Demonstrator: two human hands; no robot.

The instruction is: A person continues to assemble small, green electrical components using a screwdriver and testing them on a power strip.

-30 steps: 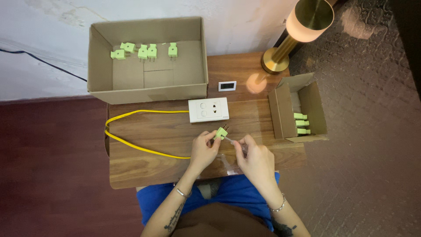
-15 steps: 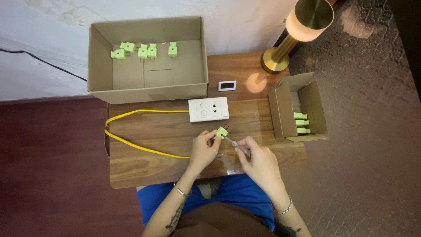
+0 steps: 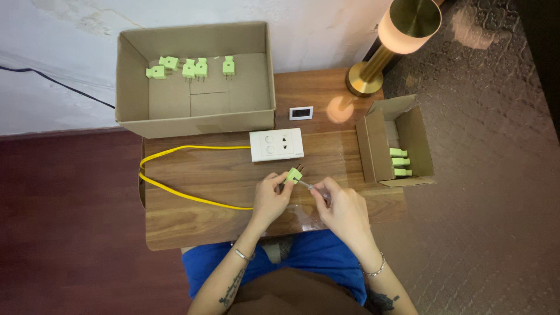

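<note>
Your left hand (image 3: 269,195) pinches a green plug (image 3: 293,174) just above the table (image 3: 186,227). Your right hand (image 3: 344,207) grips a slim screwdriver (image 3: 309,186), tip at the plug. One plug in work, so this looks like mid-batch. The white socket block (image 3: 276,144) with its yellow cable (image 3: 175,195) sits just beyond your hands, not blocking. To the right, the small box (image 3: 376,146) holds three green plugs. Farther back, the big box (image 3: 131,87) holds five, and the brass lamp (image 3: 373,76) stands at the far right corner.
</note>
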